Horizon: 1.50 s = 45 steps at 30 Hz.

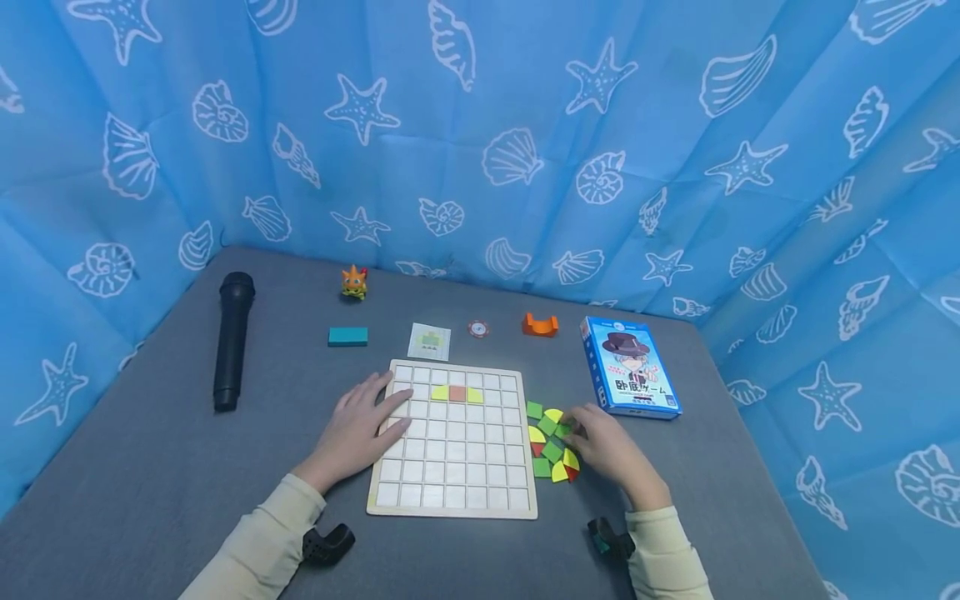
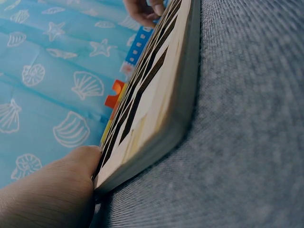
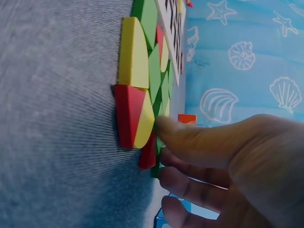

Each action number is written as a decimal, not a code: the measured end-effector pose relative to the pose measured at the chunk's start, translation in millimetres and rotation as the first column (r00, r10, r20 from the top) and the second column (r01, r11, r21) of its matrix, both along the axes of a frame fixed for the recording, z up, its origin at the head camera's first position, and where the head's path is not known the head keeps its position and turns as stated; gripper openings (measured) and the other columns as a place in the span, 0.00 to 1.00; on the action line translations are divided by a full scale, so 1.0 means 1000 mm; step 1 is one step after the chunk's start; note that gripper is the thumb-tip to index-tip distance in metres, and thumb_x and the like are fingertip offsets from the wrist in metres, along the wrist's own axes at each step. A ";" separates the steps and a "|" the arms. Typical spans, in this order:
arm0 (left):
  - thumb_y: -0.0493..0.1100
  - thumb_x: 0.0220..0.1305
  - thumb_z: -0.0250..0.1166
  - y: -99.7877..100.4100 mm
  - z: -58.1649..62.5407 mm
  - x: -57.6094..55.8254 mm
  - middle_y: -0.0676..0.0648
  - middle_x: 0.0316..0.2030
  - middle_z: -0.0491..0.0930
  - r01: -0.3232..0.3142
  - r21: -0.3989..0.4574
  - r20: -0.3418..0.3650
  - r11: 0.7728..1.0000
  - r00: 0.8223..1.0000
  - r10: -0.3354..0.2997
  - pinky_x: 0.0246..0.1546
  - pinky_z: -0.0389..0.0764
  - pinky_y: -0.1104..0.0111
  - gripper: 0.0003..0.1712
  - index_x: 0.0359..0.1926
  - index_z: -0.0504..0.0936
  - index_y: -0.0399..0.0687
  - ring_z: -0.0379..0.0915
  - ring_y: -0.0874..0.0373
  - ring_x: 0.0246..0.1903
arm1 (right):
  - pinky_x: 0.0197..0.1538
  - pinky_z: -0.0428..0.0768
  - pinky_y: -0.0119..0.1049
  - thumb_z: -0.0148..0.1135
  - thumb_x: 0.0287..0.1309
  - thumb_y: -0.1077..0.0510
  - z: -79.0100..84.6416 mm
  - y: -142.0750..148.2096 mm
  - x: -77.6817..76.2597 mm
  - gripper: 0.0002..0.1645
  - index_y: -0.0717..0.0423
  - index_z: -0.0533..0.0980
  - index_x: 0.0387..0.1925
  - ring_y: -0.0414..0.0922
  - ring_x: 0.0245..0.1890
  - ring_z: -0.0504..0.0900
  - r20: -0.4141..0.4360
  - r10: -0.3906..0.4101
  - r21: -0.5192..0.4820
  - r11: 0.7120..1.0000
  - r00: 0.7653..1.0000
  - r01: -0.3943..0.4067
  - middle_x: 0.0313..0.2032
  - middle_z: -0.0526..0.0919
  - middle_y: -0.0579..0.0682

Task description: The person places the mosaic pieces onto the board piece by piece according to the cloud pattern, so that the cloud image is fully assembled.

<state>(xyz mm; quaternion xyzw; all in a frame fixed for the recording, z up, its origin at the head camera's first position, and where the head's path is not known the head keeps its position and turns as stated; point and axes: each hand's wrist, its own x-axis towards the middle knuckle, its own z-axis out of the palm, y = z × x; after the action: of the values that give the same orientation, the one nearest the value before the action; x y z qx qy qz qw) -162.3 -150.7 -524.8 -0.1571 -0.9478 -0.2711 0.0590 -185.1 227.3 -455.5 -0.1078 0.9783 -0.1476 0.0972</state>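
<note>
Right grip (image 1: 611, 448) by blocks (image 1: 552, 451); grey table (image 1: 157, 492), curtain (image 1: 465, 112).

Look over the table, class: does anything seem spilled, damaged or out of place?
Nothing looks spilled or damaged. The black microphone, lying left of the board, seems slightly odd alongside coloured blocks.

A curtained tabletop station is shown; the type of building cannot be determined. The table (image 1: 720, 467) is surfaced with grey woven fabric and is bounded at the rear and sides by a blue curtain (image 1: 547, 117) printed with white shells and starfish. Tabletop play is indicated by a boxed game (image 1: 633, 371), a gridded board (image 1: 455, 451), coloured pieces (image 1: 542, 468) and a toy figure (image 1: 354, 285).
</note>
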 end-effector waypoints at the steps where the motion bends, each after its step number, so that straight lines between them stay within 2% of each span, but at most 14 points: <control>1: 0.62 0.69 0.51 0.000 0.000 0.000 0.45 0.73 0.54 0.001 -0.001 0.001 1.000 1.000 -0.001 0.66 0.52 0.42 0.30 0.69 0.66 0.63 0.45 0.44 0.73 | 0.45 0.81 0.44 0.67 0.57 0.61 0.000 0.000 0.000 0.15 0.52 0.79 0.47 0.42 0.38 0.76 -0.003 -0.003 0.002 1.000 1.000 0.003 0.41 0.78 0.48; 7: 0.63 0.69 0.50 -0.001 -0.001 -0.002 0.44 0.73 0.54 0.000 -0.004 0.002 1.000 1.000 0.000 0.66 0.52 0.42 0.30 0.69 0.66 0.64 0.44 0.44 0.73 | 0.48 0.80 0.45 0.64 0.58 0.62 0.001 -0.002 -0.007 0.14 0.52 0.80 0.47 0.43 0.41 0.76 -0.055 0.002 -0.018 1.000 0.998 -0.003 0.42 0.78 0.48; 11: 0.63 0.69 0.50 -0.001 -0.002 -0.001 0.44 0.73 0.54 0.001 -0.001 -0.001 1.000 1.000 -0.001 0.66 0.52 0.42 0.30 0.69 0.66 0.63 0.45 0.44 0.72 | 0.49 0.80 0.46 0.64 0.58 0.63 0.000 -0.004 -0.014 0.16 0.53 0.80 0.49 0.45 0.43 0.76 -0.079 0.034 -0.044 0.998 0.996 -0.038 0.44 0.78 0.48; 15: 0.62 0.69 0.51 0.000 -0.003 0.000 0.44 0.73 0.54 0.007 -0.002 -0.001 1.000 1.000 -0.007 0.66 0.53 0.42 0.30 0.69 0.67 0.63 0.45 0.43 0.72 | 0.51 0.79 0.47 0.64 0.58 0.65 -0.002 -0.006 -0.017 0.17 0.54 0.80 0.50 0.46 0.46 0.77 -0.059 0.061 -0.073 0.995 0.996 -0.065 0.45 0.80 0.49; 20: 0.62 0.69 0.51 0.002 -0.002 0.000 0.44 0.72 0.55 0.002 -0.006 -0.004 1.000 1.000 -0.002 0.66 0.53 0.42 0.29 0.69 0.67 0.64 0.45 0.44 0.72 | 0.52 0.79 0.48 0.65 0.57 0.64 -0.003 -0.009 -0.021 0.15 0.53 0.81 0.47 0.46 0.46 0.77 -0.018 0.053 -0.066 0.996 0.998 -0.054 0.45 0.80 0.49; 32: 0.62 0.69 0.52 0.004 -0.001 0.000 0.44 0.73 0.54 -0.002 -0.006 0.006 1.000 1.000 0.002 0.66 0.52 0.42 0.29 0.69 0.67 0.64 0.45 0.44 0.73 | 0.49 0.80 0.46 0.67 0.56 0.63 -0.001 -0.009 -0.026 0.13 0.52 0.79 0.44 0.46 0.41 0.75 -0.008 0.028 -0.041 0.999 1.000 -0.028 0.42 0.78 0.49; 37: 0.62 0.69 0.52 0.004 -0.002 -0.001 0.44 0.73 0.54 -0.003 -0.011 0.001 1.000 1.000 0.003 0.66 0.53 0.42 0.29 0.69 0.67 0.64 0.45 0.44 0.73 | 0.44 0.80 0.41 0.68 0.55 0.63 0.002 -0.007 -0.027 0.10 0.50 0.78 0.39 0.43 0.35 0.75 -0.011 0.023 -0.068 0.997 1.000 -0.023 0.36 0.79 0.46; 41: 0.62 0.69 0.52 0.003 -0.002 -0.001 0.44 0.72 0.55 -0.008 -0.012 -0.009 1.000 1.000 0.008 0.66 0.54 0.42 0.29 0.68 0.67 0.63 0.46 0.43 0.72 | 0.40 0.79 0.38 0.68 0.56 0.61 0.010 -0.011 -0.027 0.07 0.50 0.78 0.36 0.42 0.32 0.74 -0.039 0.040 -0.081 0.996 0.998 -0.044 0.32 0.78 0.45; 45: 0.61 0.69 0.53 0.001 -0.002 0.000 0.43 0.72 0.55 -0.006 -0.008 -0.026 1.000 1.000 0.006 0.65 0.54 0.42 0.29 0.68 0.68 0.62 0.47 0.43 0.72 | 0.39 0.79 0.37 0.67 0.56 0.60 0.020 -0.023 -0.024 0.07 0.50 0.78 0.36 0.41 0.32 0.74 -0.092 0.077 -0.106 0.991 0.993 -0.087 0.32 0.78 0.45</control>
<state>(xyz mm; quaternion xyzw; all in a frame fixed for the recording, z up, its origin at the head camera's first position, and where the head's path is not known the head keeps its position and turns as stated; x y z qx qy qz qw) -162.4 -149.5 -526.7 -0.1582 -0.9484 -0.2652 0.0715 -209.3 203.8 -435.8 -0.1596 0.9667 -0.1924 0.0541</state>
